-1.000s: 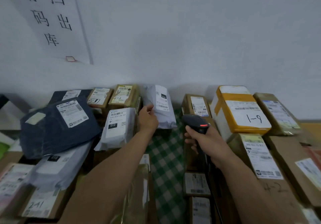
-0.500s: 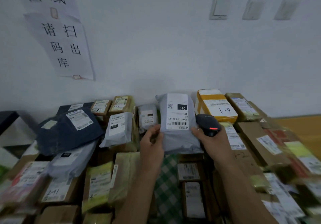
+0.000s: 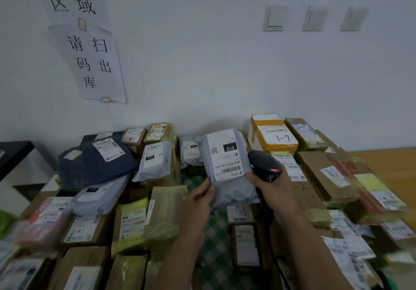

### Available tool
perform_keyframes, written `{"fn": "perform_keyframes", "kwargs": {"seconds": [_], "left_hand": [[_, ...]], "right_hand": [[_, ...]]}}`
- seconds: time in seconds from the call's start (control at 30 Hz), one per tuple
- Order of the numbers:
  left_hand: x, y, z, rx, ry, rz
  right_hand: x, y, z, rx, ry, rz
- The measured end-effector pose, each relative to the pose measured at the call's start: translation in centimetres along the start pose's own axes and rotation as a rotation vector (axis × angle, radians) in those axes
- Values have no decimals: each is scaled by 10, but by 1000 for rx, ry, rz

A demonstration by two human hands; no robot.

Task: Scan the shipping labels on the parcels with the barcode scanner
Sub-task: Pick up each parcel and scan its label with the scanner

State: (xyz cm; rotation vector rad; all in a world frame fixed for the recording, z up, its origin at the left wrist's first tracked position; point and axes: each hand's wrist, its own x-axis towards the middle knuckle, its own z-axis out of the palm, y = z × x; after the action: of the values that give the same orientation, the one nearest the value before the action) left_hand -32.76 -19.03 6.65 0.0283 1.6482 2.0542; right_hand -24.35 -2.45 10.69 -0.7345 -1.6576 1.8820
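Observation:
A grey plastic mailer parcel (image 3: 231, 190) is held up above the table, its white shipping label (image 3: 225, 154) facing me upside down with a barcode near the lower edge. My left hand (image 3: 200, 199) grips the parcel's lower left edge. My right hand (image 3: 272, 188) holds the black barcode scanner (image 3: 264, 165), whose red light glows; it sits right beside the label, and the hand's thumb touches the parcel's right edge.
Many labelled parcels cover the green checked tablecloth (image 3: 216, 244): a dark blue bag (image 3: 96, 166) and grey mailers at left, brown boxes in front, a white box with yellow tape (image 3: 273, 136) and cardboard boxes at right. A white wall with paper signs (image 3: 94, 64) stands behind.
My left hand took the grey mailer from the back row and lifted it toward me. My right hand brought the scanner against the parcel's right side. The view tilted upward.

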Motion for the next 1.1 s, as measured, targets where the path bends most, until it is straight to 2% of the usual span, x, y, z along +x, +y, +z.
{"fn": "perform_keyframes", "kwargs": {"seconds": [0.17,0.3,0.4,0.5,0.63,0.77,1.1], "left_hand": [[0,6,-8,-18,-114,38],[3,12,-10,-168,-175,31],[4,11,-5,-190,-112,72],[11,9,0,-78,5,164],[32,7,9,29,66,232],[54,-10,21,24,78,219],[64,-36,31,68,121,200]], "right_hand": [[-3,-4,-1,30,-52,14],[-6,-10,-3,18,-29,5],[-9,-16,0,-104,10,-56],[-12,-22,2,-181,38,-88],[-19,-33,1,-248,-45,0],[-28,-31,2,-323,-168,63],[-40,-27,-6,-364,-166,144]]}}
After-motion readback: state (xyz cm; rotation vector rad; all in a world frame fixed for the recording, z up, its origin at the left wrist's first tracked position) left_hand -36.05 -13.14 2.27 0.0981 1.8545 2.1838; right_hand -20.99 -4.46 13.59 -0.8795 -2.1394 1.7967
